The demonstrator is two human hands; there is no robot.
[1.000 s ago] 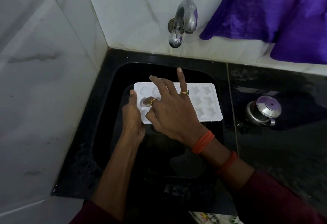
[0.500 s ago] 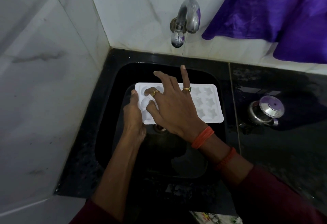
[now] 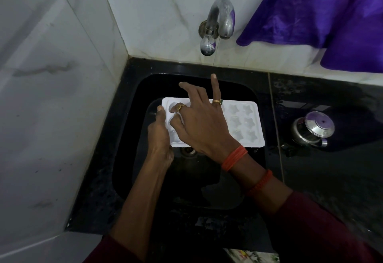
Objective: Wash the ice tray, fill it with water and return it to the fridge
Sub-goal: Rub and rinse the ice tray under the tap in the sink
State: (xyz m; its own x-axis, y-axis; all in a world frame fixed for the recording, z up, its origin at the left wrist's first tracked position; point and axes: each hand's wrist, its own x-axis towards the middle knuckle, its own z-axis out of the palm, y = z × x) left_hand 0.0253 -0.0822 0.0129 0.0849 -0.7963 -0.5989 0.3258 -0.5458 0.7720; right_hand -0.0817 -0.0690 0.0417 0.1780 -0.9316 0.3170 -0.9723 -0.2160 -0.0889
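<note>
A white ice tray (image 3: 244,121) with star-shaped and round cups lies level over the black sink (image 3: 132,159). My left hand (image 3: 159,136) grips its left edge, thumb lying along the rim. My right hand (image 3: 201,123) is spread over the tray's left half, with one bent finger dipped into a round cup and the other fingers lifted. A chrome tap (image 3: 219,22) juts from the tiled wall above the sink; no water runs from it.
A small steel pot with a lid (image 3: 313,130) sits on the wet black counter (image 3: 331,179) right of the sink. Purple cloth (image 3: 323,11) hangs on the back wall. White marble tiles (image 3: 51,96) close in the left side.
My right hand has shifted slightly along the tray's left cups, with its fingers rubbing inside them. The left hand's hold is unchanged.
</note>
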